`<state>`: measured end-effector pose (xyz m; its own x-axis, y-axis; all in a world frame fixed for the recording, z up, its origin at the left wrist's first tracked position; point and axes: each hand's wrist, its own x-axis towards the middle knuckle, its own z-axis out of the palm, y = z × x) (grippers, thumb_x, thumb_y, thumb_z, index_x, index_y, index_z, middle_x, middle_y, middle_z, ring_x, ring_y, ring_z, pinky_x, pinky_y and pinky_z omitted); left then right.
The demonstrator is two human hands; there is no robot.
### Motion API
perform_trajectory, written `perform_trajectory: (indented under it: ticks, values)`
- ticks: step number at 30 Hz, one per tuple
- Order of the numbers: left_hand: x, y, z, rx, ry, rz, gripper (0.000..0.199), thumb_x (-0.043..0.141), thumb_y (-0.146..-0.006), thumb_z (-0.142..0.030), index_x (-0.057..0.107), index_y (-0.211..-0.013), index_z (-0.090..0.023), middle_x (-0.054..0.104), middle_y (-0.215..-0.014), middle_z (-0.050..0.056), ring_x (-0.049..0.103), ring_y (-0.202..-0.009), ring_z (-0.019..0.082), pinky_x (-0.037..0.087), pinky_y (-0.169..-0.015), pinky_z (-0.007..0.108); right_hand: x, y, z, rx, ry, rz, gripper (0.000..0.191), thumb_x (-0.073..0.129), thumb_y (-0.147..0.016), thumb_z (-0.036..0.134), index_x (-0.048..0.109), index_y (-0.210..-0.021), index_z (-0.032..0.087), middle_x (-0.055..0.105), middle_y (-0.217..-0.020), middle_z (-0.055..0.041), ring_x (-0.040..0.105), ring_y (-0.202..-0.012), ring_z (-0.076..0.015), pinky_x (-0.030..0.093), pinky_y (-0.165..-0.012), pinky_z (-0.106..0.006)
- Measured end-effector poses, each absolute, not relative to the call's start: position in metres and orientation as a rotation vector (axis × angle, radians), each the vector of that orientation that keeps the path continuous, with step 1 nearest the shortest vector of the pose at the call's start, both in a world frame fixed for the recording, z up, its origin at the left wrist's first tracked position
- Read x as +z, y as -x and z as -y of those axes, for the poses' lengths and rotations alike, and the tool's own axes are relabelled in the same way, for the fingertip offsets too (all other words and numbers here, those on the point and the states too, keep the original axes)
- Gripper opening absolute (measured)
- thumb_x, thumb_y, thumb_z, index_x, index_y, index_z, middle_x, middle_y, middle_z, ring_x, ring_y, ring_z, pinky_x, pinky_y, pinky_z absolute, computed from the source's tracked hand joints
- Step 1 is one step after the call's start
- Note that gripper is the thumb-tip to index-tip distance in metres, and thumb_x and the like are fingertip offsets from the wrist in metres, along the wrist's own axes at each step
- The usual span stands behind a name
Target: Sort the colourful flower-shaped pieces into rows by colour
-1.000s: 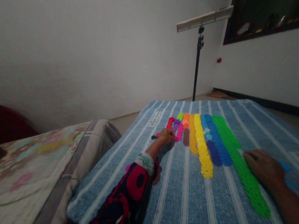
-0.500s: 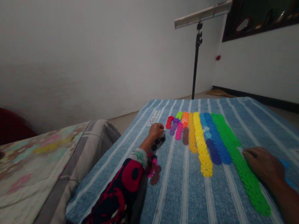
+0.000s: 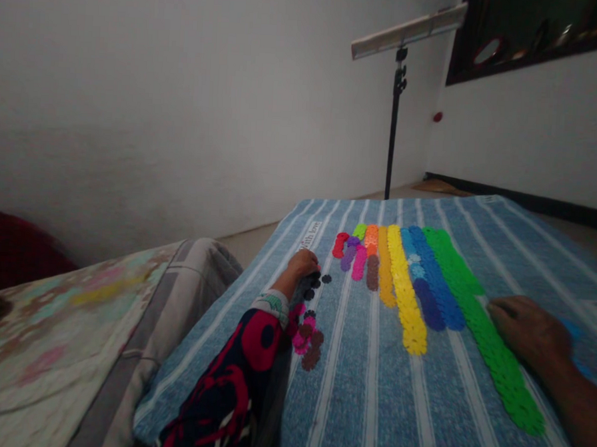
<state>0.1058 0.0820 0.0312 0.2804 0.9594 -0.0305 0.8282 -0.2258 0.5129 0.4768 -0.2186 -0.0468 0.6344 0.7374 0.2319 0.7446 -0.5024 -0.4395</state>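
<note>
On a blue striped cloth (image 3: 349, 399), notched plastic discs lie in coloured rows, among them a long green row (image 3: 501, 367), a yellow row (image 3: 410, 309) and a short brown row (image 3: 372, 273). My left hand (image 3: 304, 262) is closed at the black discs (image 3: 309, 293); what its fingers hold, if anything, is too small to tell. One black disc (image 3: 326, 278) lies apart, right of that hand. Loose pink discs (image 3: 301, 344) and brown discs (image 3: 312, 359) lie beside my left sleeve. My right hand (image 3: 528, 325) rests closed by the green row, its fingertips hidden.
A bed or padded surface with a floral cover (image 3: 73, 325) stands at the left. Behind the cloth rises a black stand (image 3: 394, 122) with a long white panel. Blue pieces (image 3: 578, 365) lie partly behind my right arm.
My left hand has shifted slightly left and down, away from the short red row. A single black disc now shows to its right. My right hand has stayed beside the green row.
</note>
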Motion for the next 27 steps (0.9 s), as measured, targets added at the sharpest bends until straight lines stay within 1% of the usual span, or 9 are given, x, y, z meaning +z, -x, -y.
perform_trajectory:
  ticks: [3, 6, 10, 14, 17, 20, 27]
  values:
    - [0.031, -0.105, -0.081, 0.425, -2.091, -1.606, 0.017, 0.076, -0.058, 0.002, 0.064, -0.058, -0.011, 0.046, -0.044, -0.005, 0.045, -0.056, 0.012, 0.032, -0.061, 0.026, -0.045, -0.475, 0.218, -0.013, 2.361, 1.142, 0.048, 0.034, -0.081, 0.052, 0.074, -0.082, 0.027, 0.071, -0.105, -0.0052, 0.065, -0.096, -0.0259, 0.050, -0.077, -0.038]
    - [0.033, -0.104, -0.081, 0.470, -2.042, -1.604, 0.018, 0.072, -0.058, 0.003, 0.062, -0.057, -0.011, 0.045, -0.043, -0.005, 0.046, -0.054, 0.012, 0.033, -0.059, 0.026, -0.045, -0.475, 0.218, -0.025, 2.345, 1.159, 0.049, 0.033, -0.081, 0.052, 0.075, -0.082, 0.026, 0.071, -0.104, -0.0057, 0.065, -0.097, -0.0256, 0.050, -0.078, -0.038]
    - [0.038, -0.112, -0.079, 0.544, -1.999, -1.535, 0.016, 0.069, -0.061, -0.001, 0.059, -0.056, -0.013, 0.049, -0.046, -0.005, 0.046, -0.051, 0.010, 0.035, -0.056, 0.024, -0.047, -0.476, 0.217, -0.041, 2.341, 1.167, 0.047, 0.034, -0.082, 0.051, 0.074, -0.082, 0.026, 0.071, -0.104, -0.0054, 0.065, -0.095, -0.0257, 0.049, -0.075, -0.038]
    - [0.039, -0.132, -0.066, 0.567, -1.993, -1.400, 0.008, 0.068, -0.061, -0.006, 0.064, -0.060, -0.013, 0.056, -0.053, -0.004, 0.049, -0.054, 0.008, 0.038, -0.056, 0.021, -0.049, -0.476, 0.218, -0.041, 2.344, 1.178, 0.045, 0.035, -0.083, 0.050, 0.074, -0.081, 0.027, 0.071, -0.103, -0.0046, 0.065, -0.094, -0.0255, 0.049, -0.073, -0.038]
    - [0.031, -0.151, -0.052, 0.535, -2.010, -1.248, 0.005, 0.068, -0.059, -0.010, 0.066, -0.060, -0.014, 0.056, -0.053, -0.005, 0.050, -0.055, 0.009, 0.037, -0.053, 0.020, -0.049, -0.476, 0.218, -0.059, 2.331, 1.165, 0.043, 0.036, -0.083, 0.049, 0.074, -0.079, 0.028, 0.071, -0.102, -0.0040, 0.065, -0.094, -0.0250, 0.049, -0.075, -0.037]
    - [0.022, -0.167, -0.041, 0.504, -2.034, -1.124, 0.007, 0.065, -0.059, -0.008, 0.065, -0.058, -0.015, 0.056, -0.052, -0.004, 0.050, -0.055, 0.009, 0.037, -0.053, 0.020, -0.049, -0.476, 0.219, -0.054, 2.309, 1.178, 0.043, 0.037, -0.083, 0.048, 0.074, -0.078, 0.027, 0.072, -0.101, -0.0047, 0.065, -0.094, -0.0251, 0.049, -0.075, -0.037]
    - [0.016, -0.179, -0.037, 0.507, -2.040, -1.112, 0.014, 0.064, -0.059, -0.001, 0.066, -0.059, -0.015, 0.063, -0.058, -0.002, 0.054, -0.058, 0.010, 0.041, -0.058, 0.021, -0.044, -0.475, 0.218, -0.052, 2.347, 1.151, 0.046, 0.036, -0.082, 0.049, 0.076, -0.084, 0.026, 0.073, -0.104, -0.0052, 0.066, -0.095, -0.0257, 0.049, -0.077, -0.038]
